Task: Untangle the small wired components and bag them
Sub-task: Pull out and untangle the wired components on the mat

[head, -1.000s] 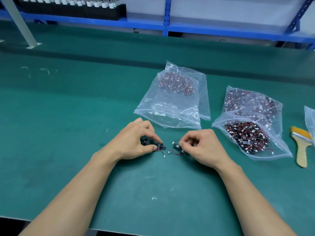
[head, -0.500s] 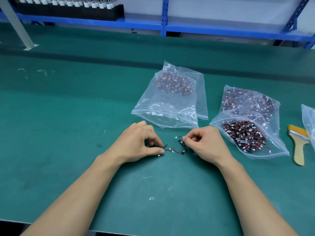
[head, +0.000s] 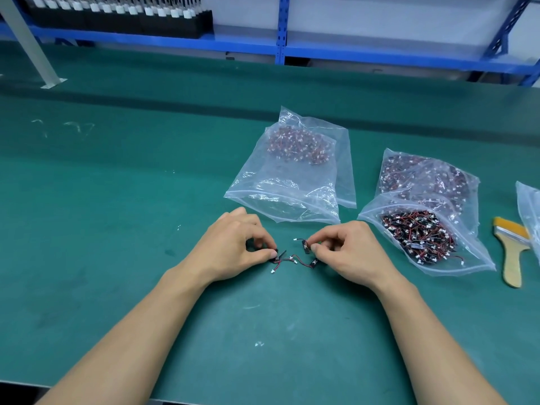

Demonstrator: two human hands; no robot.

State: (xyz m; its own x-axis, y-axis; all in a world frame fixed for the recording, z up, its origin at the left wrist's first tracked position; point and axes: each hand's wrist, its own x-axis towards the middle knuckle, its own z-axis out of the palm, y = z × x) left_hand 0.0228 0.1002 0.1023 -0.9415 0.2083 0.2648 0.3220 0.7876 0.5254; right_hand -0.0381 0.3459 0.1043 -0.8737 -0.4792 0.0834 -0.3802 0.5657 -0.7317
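Hands, two, bare, reaching in from the near edge of the green tabletop (head: 117,244). Loose wired components (head: 287,260) lie between them, just on the near side of the bags: three small black pieces as far as can be counted, joined by thin red-and-black wires with white plugs. Left hand (head: 233,244) pinches the leftmost black piece between thumb and forefinger; right hand (head: 347,249) pinches another black piece the same way, other fingers curled. Long axis of the strand runs left to right across the tabletop, sagging toward the viewer in the middle. Clear bags, five: left pair (head: 292,182), overlapping, with a reddish cluster of components at the far end, near end mostly empty; right pair (head: 429,206), overlapping, both densely packed, the front one showing black, red and white parts; fifth bag (head: 529,211) cut off at the right edge, contents unclear. Brush (head: 511,247), one, wooden handle pointing toward the viewer, between right pair and fifth bag.
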